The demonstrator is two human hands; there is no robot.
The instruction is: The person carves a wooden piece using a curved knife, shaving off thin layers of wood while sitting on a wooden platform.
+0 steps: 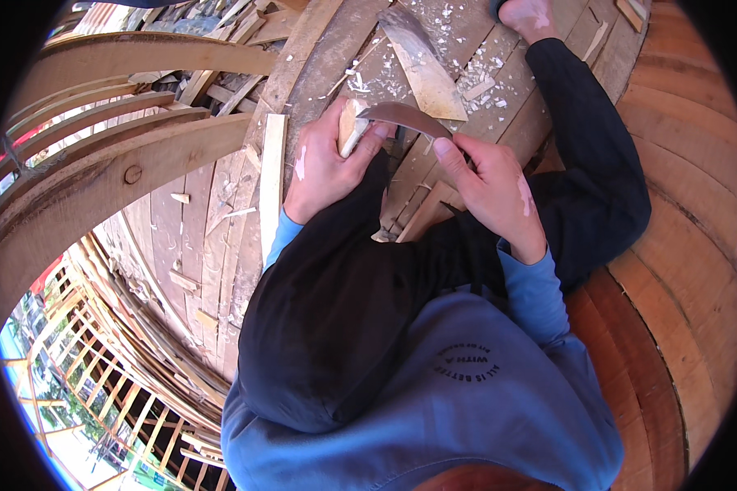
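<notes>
In my left hand is a short, pale piece of wood, gripped between the thumb and fingers. My right hand is closed round the handle of a curved knife, most of the handle hidden by my palm. The broad brown blade arcs leftward to the wood, its tip end lying against or just over the piece above my left thumb. Both hands are in front of my bent knees. Past the knife lies a flat, partly grey wooden board.
White wood shavings litter the plank floor. Thick curved timber ribs rise at the left, and a curved plank wall runs along the right. A pale straight strip of wood lies beside my left forearm. Offcuts are heaped at the far left.
</notes>
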